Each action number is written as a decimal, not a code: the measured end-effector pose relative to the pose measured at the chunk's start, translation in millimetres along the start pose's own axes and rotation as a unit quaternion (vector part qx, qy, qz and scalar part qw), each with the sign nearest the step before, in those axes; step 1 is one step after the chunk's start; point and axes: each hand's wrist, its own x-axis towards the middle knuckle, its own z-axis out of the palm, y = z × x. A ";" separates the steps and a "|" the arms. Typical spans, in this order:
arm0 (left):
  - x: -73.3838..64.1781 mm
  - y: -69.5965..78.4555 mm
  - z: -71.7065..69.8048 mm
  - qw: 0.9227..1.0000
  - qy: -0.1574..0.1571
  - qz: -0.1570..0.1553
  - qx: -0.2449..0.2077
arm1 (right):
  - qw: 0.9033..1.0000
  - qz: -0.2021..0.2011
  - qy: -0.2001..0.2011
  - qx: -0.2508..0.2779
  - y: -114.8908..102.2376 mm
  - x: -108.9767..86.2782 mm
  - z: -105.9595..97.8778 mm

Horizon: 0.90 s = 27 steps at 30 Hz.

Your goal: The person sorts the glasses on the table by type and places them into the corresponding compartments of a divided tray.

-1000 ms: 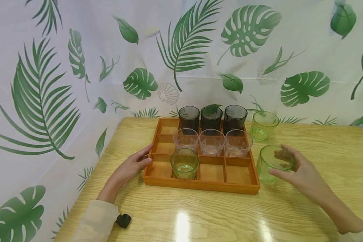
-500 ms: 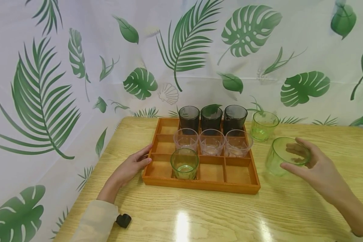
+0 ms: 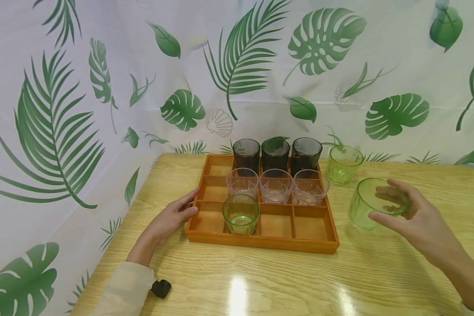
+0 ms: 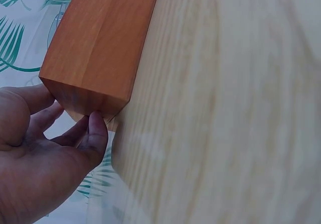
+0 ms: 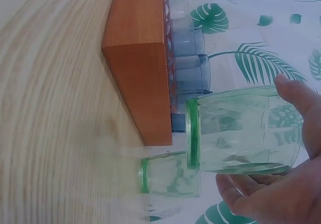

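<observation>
In the head view my right hand (image 3: 422, 224) holds a green glass (image 3: 365, 206) between thumb and fingers, just right of the tray. The right wrist view shows this glass (image 5: 246, 131) off the table, its base a little above it. My left hand (image 3: 174, 219) rests its fingertips against the left end of a wooden compartment tray (image 3: 262, 240), also at the tray's end (image 4: 83, 101) in the left wrist view. Inside the tray are three dark glasses (image 3: 275, 157), three clear glasses (image 3: 276, 188) and a green glass (image 3: 241, 215) in the front row.
Another green glass (image 3: 344, 166) stands on the table (image 3: 284, 281) behind the held one, near the tray's back right corner. A leaf-print cloth (image 3: 260, 57) hangs behind. A small black object (image 3: 161, 288) sits by my left cuff.
My right hand has carried the green glass to the right and slightly back, away from the tray. My left hand and the tray have stayed put.
</observation>
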 end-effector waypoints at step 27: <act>0.0 -0.4 -0.1 1.000 0.001 -0.001 0.008 | 0.999 -0.025 -0.038 0.025 -30.5 12.8 33.2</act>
